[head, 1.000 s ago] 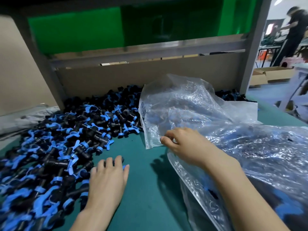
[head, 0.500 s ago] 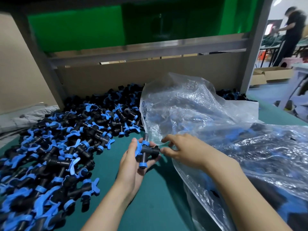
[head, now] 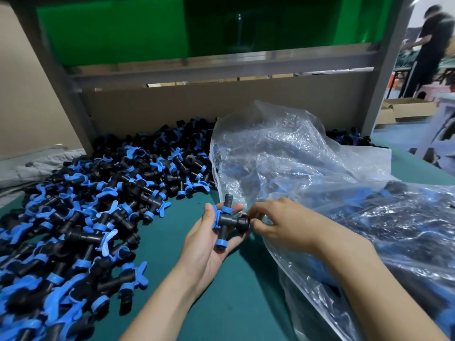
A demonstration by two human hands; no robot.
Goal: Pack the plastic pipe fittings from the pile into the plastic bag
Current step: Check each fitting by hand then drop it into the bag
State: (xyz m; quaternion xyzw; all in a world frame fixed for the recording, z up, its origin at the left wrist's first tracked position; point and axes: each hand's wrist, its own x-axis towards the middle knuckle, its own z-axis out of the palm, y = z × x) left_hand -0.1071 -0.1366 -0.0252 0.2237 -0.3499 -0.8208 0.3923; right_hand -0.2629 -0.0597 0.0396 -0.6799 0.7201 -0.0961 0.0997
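Left hand curls round black-and-blue plastic tee fitting | right hand pinches edge of clear plastic bag, just right of that grip

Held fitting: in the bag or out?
Out. The left hand holds the fitting outside the bag, whose edge the right hand pinches.

Both forearms reach in from the bottom. Left hand palm up, fingers loosely curled round one fitting. Right hand palm down, thumb and forefinger pinching the bag edge, just beside the left fingertips.
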